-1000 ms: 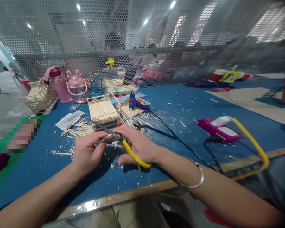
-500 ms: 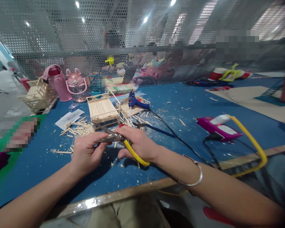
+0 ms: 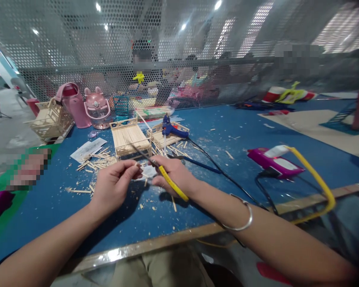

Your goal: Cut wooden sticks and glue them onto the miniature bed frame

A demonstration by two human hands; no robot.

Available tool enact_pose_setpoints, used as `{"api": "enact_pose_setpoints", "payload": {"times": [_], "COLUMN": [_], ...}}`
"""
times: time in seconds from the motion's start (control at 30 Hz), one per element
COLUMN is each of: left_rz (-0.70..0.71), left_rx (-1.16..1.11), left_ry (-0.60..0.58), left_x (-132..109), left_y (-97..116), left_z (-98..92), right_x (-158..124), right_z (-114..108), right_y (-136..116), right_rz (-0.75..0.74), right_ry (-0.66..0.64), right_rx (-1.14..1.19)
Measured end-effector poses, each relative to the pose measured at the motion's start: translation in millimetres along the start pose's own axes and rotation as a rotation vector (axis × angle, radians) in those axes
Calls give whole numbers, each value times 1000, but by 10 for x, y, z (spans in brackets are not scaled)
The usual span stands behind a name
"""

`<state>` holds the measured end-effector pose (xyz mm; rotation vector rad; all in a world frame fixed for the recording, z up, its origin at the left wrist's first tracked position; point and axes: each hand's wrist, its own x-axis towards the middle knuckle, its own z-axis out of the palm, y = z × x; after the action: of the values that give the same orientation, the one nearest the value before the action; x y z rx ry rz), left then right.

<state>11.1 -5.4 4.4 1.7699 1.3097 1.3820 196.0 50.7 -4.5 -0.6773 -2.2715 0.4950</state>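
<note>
My right hand [image 3: 174, 174] is closed round yellow-handled scissors [image 3: 167, 180] whose dark blades point up and left toward the small stick frames. My left hand [image 3: 115, 186] pinches a short wooden stick piece [image 3: 139, 164] at its fingertips, right beside the blades. Both hands hover just above the blue table [image 3: 227, 131], over scattered stick offcuts [image 3: 95, 164]. A silver bangle [image 3: 242, 217] sits on my right wrist.
Behind the hands stand two small stick-built frames [image 3: 129, 137] and a blue glue gun [image 3: 172, 129] with its black cord trailing right. A pink bottle [image 3: 71, 104], a pink cup [image 3: 96, 108] and a stick basket [image 3: 49, 118] stand at back left. A magenta device [image 3: 275, 161] with yellow cable lies at right.
Both hands rose slightly and moved away from me. The scissors swung so their blades point up-left. My left hand let go of the blades and now pinches a small stick piece.
</note>
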Motion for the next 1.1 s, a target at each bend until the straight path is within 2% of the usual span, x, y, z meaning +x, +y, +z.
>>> {"api": "enact_pose_setpoints", "payload": {"times": [0.1,0.17,0.3,0.4,0.47,0.67,0.77,0.97,1.1], "left_rz": [-210,-292,-346,-332,-317,-328,-345,-435,-538], "left_rx": [-330,-463,-590,-614,-598,-434,-399,-438,-570], "left_ry": [-16,-42,-117,-148,-164,-286,-332,-337,-346], "left_x": [43,58,54,40,33,7,-1,0,2], "left_y": [1,3,-5,-21,-28,1,29,66,44], "left_z": [31,45,49,40,39,87,106,104,127], "right_x": [23,29,39,50,53,41,37,38,38], "right_z": [-31,-52,-72,-65,-47,59,83,73,77], "right_y": [12,31,37,-2,-44,-171,-188,-185,-185], "right_rz": [64,88,39,-18,7,266,287,295,293], "right_ry": [155,197,100,-29,-58,75,90,117,138], "right_rx": [49,63,88,118,186,616,752,871,881]}}
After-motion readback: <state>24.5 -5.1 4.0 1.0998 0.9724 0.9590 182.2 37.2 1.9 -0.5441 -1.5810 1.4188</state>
